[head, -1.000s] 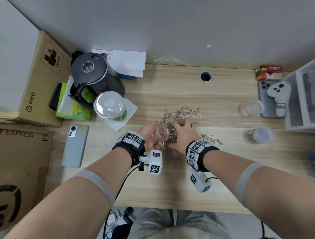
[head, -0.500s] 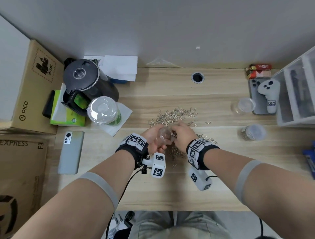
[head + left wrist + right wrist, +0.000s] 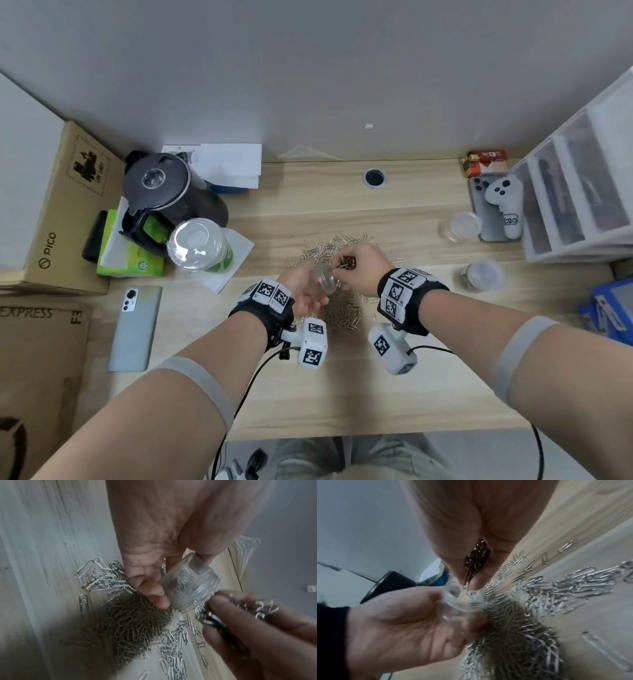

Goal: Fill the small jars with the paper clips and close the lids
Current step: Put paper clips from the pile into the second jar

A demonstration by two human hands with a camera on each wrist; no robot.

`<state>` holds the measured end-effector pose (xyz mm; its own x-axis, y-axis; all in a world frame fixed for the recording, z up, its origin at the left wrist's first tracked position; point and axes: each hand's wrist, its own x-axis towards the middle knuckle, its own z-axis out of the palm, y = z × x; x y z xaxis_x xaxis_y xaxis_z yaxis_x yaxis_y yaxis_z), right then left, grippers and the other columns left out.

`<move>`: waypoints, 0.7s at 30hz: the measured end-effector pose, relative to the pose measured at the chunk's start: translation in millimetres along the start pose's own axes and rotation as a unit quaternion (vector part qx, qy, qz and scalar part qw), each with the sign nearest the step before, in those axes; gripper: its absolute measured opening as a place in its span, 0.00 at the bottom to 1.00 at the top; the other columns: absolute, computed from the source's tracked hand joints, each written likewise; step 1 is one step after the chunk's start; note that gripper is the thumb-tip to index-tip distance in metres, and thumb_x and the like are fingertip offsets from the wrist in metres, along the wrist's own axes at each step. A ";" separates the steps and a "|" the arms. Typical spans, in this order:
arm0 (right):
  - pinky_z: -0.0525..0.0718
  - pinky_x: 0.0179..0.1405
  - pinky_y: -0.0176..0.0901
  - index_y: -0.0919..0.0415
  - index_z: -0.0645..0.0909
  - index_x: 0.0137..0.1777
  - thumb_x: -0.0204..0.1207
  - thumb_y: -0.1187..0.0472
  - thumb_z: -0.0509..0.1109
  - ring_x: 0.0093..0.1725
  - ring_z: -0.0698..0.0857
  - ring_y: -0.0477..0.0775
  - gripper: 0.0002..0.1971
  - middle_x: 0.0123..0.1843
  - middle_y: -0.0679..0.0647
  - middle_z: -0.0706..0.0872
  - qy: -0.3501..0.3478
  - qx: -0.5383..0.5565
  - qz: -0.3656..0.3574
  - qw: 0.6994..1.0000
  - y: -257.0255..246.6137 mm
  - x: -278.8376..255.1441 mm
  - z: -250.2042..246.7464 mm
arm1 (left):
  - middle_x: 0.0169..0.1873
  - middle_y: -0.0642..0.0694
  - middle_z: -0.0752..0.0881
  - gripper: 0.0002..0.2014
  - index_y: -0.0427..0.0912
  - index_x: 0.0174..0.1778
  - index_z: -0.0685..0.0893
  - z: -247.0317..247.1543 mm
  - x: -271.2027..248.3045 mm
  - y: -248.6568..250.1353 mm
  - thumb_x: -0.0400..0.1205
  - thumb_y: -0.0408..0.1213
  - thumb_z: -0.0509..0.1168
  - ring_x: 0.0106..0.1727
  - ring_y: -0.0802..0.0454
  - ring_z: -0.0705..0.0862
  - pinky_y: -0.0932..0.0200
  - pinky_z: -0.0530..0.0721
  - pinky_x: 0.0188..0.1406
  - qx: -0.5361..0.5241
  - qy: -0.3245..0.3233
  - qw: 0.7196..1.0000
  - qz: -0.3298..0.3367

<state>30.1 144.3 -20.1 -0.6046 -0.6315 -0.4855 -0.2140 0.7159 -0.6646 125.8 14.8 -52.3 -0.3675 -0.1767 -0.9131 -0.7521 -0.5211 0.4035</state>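
My left hand grips a small clear jar, open-mouthed and tilted, just above a heap of silver paper clips on the wooden desk. My right hand pinches a bunch of clips right at the jar's mouth. Some clips lie inside the jar. At the right stand a clear jar and a closed jar with clips in it.
A black kettle, a lidded plastic cup and a phone sit at the left, cardboard boxes beyond. A white controller on a phone and clear drawers stand at the right.
My right hand lifted off the heap with a bunch of clips and brought it to the jar's mouth. My left hand raised and tilted the jar.
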 end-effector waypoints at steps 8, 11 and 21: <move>0.86 0.38 0.40 0.48 0.87 0.44 0.69 0.59 0.75 0.41 0.88 0.52 0.05 0.46 0.45 0.87 -0.007 0.008 -0.001 1.000 -3.2 -7.8 11.1 | 0.47 0.29 0.88 0.21 0.33 0.65 0.79 13.1 -2.4 -5.1 0.92 0.48 0.53 0.41 0.33 0.90 0.46 0.91 0.33 -0.064 -0.035 0.997 -0.011; 0.83 0.37 0.37 0.50 0.88 0.45 0.68 0.59 0.76 0.37 0.87 0.48 0.07 0.42 0.44 0.88 -0.027 0.010 -0.010 1.000 -1.0 -10.4 11.8 | 0.48 0.28 0.88 0.20 0.33 0.66 0.79 14.7 0.6 -9.2 0.92 0.46 0.54 0.37 0.34 0.92 0.44 0.91 0.31 -0.080 -0.012 0.997 -0.011; 0.86 0.41 0.38 0.51 0.89 0.49 0.69 0.67 0.73 0.41 0.88 0.46 0.12 0.44 0.47 0.91 -0.052 0.054 -0.027 0.997 -3.5 -10.2 5.7 | 0.49 0.36 0.89 0.25 0.37 0.71 0.82 11.1 4.9 -4.6 0.90 0.53 0.54 0.41 0.38 0.89 0.43 0.91 0.47 -0.051 -0.054 0.997 -0.015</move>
<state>41.3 146.5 -16.0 -0.5103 -0.6999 -0.4998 -0.1567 0.6471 -0.7462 121.4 25.5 -57.9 -0.4065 -0.0712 -0.9109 -0.7063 -0.6079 0.3627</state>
